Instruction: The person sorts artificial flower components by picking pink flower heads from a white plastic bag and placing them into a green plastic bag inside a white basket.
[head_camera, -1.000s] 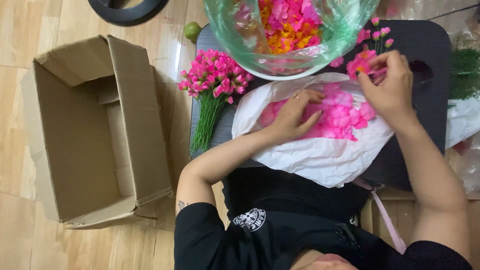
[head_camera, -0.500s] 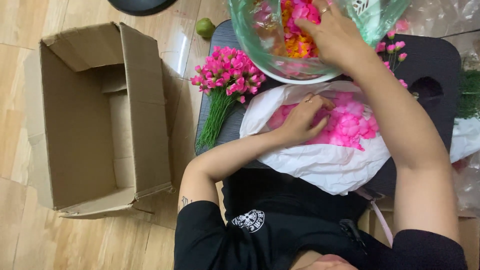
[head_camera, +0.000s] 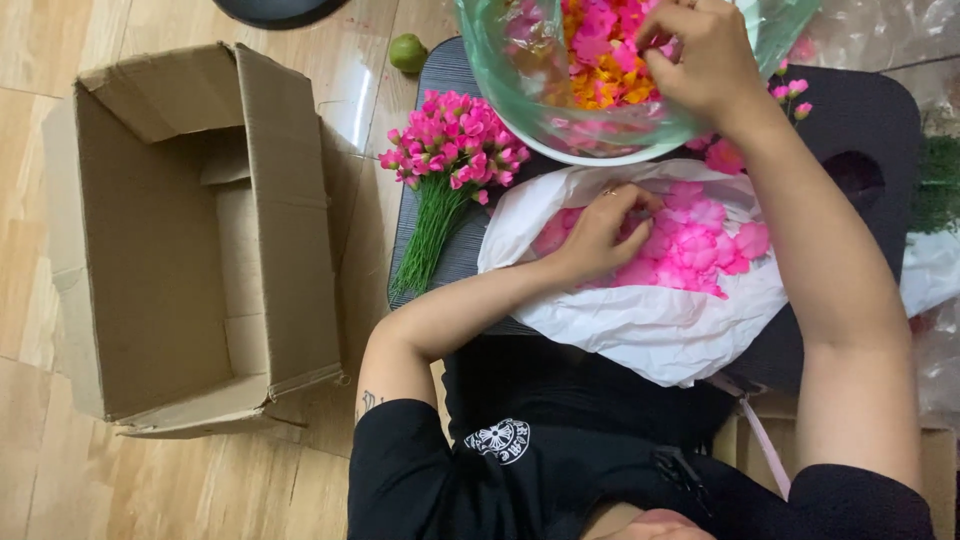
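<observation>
The left hand (head_camera: 600, 232) is resting in the open white bag (head_camera: 650, 325) on the dark surface (head_camera: 870, 120), its fingers curling narrowly and pinching at the loose pink petals (head_camera: 700, 250) piled inside. The right hand (head_camera: 705, 60) is reaching into the clear green-tinted bag (head_camera: 520, 90) of pink and orange flowers (head_camera: 600, 50), fingers bunching closed, though what they are holding cannot be told. A bundle of pink buds with green stems (head_camera: 450, 160) is lying just left of the white bag, and an open cardboard box (head_camera: 180, 250) is sitting on the wooden floor (head_camera: 40, 470).

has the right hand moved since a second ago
Yes. The right hand has gone from the white bag of pink petals up into the clear bag of mixed flowers.
</observation>
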